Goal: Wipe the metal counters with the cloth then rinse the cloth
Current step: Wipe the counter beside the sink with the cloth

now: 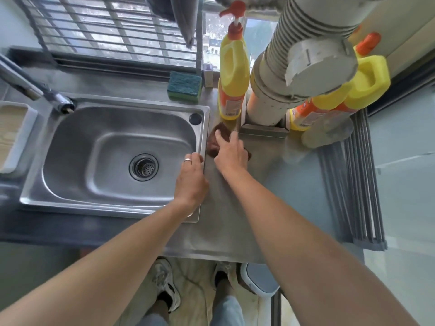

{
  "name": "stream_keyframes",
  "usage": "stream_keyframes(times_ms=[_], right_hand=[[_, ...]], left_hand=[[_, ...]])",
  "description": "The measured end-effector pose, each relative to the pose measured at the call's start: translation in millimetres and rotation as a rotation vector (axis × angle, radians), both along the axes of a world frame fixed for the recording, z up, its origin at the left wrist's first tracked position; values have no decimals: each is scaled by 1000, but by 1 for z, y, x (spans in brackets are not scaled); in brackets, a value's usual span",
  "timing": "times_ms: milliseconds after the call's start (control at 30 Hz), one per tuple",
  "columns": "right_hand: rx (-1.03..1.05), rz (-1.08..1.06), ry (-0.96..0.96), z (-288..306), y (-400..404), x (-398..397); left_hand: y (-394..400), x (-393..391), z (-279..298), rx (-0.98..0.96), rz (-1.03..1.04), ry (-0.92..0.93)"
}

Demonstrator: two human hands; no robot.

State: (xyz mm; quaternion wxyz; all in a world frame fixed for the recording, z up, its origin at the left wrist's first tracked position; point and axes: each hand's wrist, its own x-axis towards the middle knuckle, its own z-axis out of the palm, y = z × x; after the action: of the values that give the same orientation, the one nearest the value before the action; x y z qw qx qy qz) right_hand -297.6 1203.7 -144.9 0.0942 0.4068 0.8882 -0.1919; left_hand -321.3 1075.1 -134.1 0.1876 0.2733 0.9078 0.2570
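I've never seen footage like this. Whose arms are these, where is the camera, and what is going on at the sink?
There is no machine here: these are a person's two bare arms. The single picture comes from a wide-angle camera worn on the person's head, looking down, which is why you also see their shoes at the bottom.

The right hand presses flat on a brown cloth lying on the metal counter, just right of the sink. The left hand, wearing a ring, rests on the sink's right rim and holds nothing.

Behind the sink lies a green sponge. Yellow soap bottles stand beside a wide grey pipe. A tap reaches in from the left.
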Motion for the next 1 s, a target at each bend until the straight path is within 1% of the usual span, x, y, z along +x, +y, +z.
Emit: stream_keyframes(times_ms=[100,267,467,600,767,833,900,1000], right_hand=[[-8,115,21,-1,-17,21],[-2,187,46,-4,-46,54],[4,176,49,-5,-84,85],[13,137,54,-8,-112,105],[4,101,15,-3,-159,138],[39,109,8,-2,-181,154],[123,122,11,-2,-200,163],[196,177,-50,-1,-207,161]], left_hand=[[-13,1,-9,-18,-38,46],[-25,12,-11,-10,-50,128],[-37,30,-4,-9,-67,121],[-54,45,-1,31,-100,117],[-84,68,-4,70,-138,89],[-97,75,-3,73,-151,70],[-108,82,-3,57,-152,52],[-115,84,-1,61,-139,36]])
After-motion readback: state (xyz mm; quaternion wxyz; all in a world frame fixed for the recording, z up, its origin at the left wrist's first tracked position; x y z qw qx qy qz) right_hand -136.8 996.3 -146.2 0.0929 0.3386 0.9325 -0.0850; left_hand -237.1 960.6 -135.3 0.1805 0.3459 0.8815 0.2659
